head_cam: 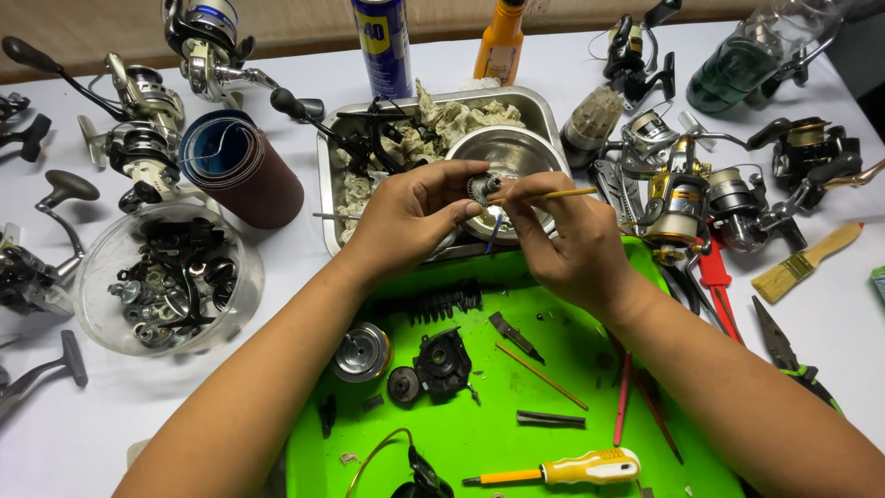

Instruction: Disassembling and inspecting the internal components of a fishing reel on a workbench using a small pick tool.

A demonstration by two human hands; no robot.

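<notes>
Above the steel bowl in the metal tray, my left hand is closed round a small gear, fingertips pinching it. My right hand is curled tight on a thin stick, its tip against the gear. If my pinch slackens or the stick pries too hard, I reckon the gear could drop among the rags or onto the crowded green tray beside the screwdriver, and small parts could scatter.

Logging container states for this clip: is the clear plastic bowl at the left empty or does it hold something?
Not empty. The clear bowl stands upright on the white table and holds a heap of dark and silvery reel parts covering much of its bottom.
</notes>
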